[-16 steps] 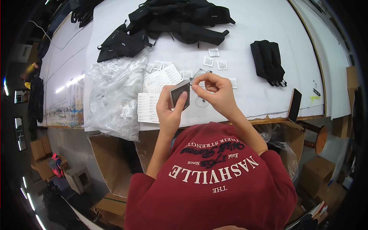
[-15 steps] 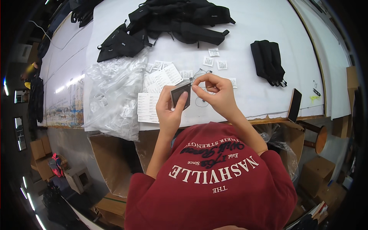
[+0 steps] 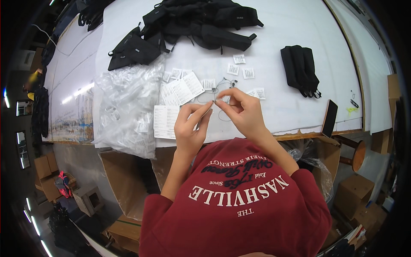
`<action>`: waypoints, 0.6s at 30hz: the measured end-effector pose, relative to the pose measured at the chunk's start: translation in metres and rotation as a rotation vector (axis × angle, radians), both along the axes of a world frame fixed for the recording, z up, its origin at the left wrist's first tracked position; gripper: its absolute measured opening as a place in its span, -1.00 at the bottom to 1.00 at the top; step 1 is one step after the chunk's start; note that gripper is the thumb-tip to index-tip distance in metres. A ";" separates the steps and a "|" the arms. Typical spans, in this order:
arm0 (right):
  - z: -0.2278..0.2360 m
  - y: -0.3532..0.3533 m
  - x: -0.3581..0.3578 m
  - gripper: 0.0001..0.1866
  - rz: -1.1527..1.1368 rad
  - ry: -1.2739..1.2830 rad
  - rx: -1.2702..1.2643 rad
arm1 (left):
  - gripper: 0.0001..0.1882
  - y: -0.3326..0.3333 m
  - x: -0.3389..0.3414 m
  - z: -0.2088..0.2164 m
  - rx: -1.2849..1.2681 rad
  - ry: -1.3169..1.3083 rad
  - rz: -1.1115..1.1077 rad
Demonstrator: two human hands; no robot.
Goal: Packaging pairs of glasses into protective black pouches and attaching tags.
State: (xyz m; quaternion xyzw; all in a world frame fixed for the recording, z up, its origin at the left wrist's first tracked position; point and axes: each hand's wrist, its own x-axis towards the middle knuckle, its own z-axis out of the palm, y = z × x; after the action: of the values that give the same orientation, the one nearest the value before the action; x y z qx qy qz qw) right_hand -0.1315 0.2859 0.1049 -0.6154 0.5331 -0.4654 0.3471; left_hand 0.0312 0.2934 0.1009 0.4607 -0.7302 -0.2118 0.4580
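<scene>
My left hand [image 3: 189, 130] grips a thin dark hang tag, now almost edge-on and mostly hidden by the fingers. Close beside it, my right hand [image 3: 245, 112] pinches a thin cord at the tag's upper edge; the fingertips of both hands nearly meet. Behind the hands lie loops of thin dark cord [image 3: 224, 80] with small black ends. Printed white sheets [image 3: 166, 121] are spread left of my hands. Small white packets [image 3: 248, 73] lie scattered beyond them.
A heap of clear plastic bags [image 3: 124, 109] covers the table's left part. Black fabric bags [image 3: 188, 25] are piled at the far side, and a folded black bag [image 3: 299, 68] lies at right. A phone [image 3: 329, 118] rests by the near right edge, above a stool [image 3: 358, 155].
My left hand has turned the tag from facing up to edge-on. My right hand has lowered slightly, and its fingertips have come to the tag's edge.
</scene>
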 end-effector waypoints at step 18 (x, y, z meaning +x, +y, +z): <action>-0.014 -0.006 -0.024 -0.89 0.307 -0.013 0.219 | -0.90 -0.020 0.010 -0.041 0.976 0.668 -0.483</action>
State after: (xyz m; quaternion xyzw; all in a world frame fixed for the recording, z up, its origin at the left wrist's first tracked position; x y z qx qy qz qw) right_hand -0.1552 0.2801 0.0912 -0.6450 0.4781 -0.3501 0.4825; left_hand 0.0415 0.2731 0.0595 0.3479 -0.4509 -0.7494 0.3377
